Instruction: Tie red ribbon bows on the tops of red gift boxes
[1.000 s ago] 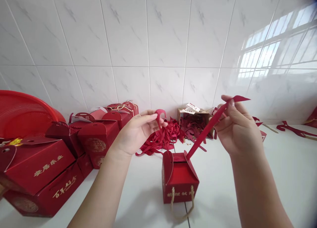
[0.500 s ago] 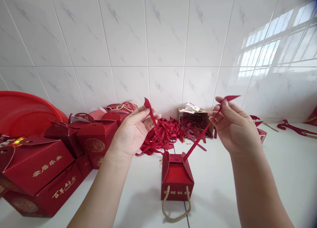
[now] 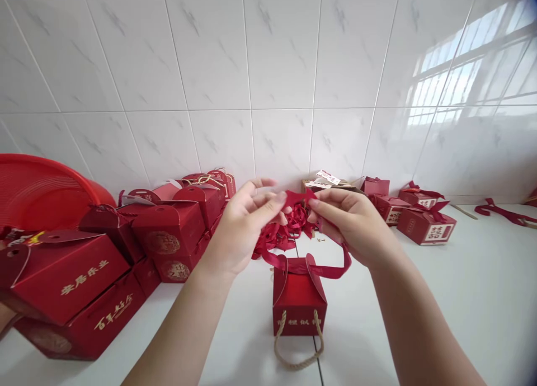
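A small red gift box (image 3: 300,302) stands upright in front of me, with gold characters and a beige rope handle (image 3: 298,366) hanging down its near side. Through its top flaps runs a red ribbon (image 3: 333,271), whose two ends rise to my hands above the box. My left hand (image 3: 255,218) pinches one end between thumb and fingers. The other end is pinched by my right hand (image 3: 342,218), close beside the left. Both ends meet or nearly meet between my fingertips; whether they cross I cannot tell.
Stacked red boxes (image 3: 67,279) and a red plastic basket (image 3: 46,190) fill the left. A heap of loose red ribbons (image 3: 272,238) and a cardboard box (image 3: 329,183) lie behind my hands. Smaller red boxes (image 3: 425,224) with bows stand at the right, before the tiled wall (image 3: 281,67).
My hands have come together from wide apart, bringing both ribbon ends close above the box. The ribbon, stretched straight before, now hangs in loose curves. Small boxes at the right are uncovered.
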Action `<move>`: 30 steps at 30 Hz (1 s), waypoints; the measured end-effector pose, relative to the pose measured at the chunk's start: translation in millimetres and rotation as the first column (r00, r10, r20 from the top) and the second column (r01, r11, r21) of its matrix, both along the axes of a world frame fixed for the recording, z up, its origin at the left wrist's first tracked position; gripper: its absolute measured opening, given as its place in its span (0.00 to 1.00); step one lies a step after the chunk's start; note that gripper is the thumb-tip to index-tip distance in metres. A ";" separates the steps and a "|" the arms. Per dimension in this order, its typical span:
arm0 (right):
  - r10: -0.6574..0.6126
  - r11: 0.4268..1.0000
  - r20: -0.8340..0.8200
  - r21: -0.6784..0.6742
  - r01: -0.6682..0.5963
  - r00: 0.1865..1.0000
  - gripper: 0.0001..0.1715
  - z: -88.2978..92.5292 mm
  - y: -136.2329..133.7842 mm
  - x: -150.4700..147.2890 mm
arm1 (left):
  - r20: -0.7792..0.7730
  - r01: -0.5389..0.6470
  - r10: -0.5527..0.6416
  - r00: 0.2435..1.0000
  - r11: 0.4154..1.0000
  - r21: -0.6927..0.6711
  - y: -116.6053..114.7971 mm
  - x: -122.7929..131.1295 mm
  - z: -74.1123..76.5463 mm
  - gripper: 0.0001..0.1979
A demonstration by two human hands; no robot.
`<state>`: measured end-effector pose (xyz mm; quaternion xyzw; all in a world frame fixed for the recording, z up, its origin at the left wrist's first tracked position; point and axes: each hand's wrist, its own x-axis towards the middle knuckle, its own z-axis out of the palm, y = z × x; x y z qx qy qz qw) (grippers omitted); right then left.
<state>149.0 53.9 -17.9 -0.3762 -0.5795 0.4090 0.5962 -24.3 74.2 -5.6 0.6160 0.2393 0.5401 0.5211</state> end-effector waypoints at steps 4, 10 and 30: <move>0.018 1.000 0.107 0.004 -0.018 0.994 0.09 -0.2 -3.6 -11.6 | -0.146 -0.025 0.023 0.989 1.000 -0.010 -4.0 8.3 -4.1 0.13; 0.065 0.986 0.246 0.130 -0.100 0.967 0.13 -1.5 -4.8 -12.9 | -0.140 -0.153 0.162 0.977 0.985 0.073 -3.6 10.7 -5.4 0.16; -0.563 0.713 0.612 0.699 -0.048 0.555 0.18 -6.4 4.6 12.9 | 0.070 0.147 -0.131 0.989 0.934 -0.325 11.9 2.6 0.0 0.04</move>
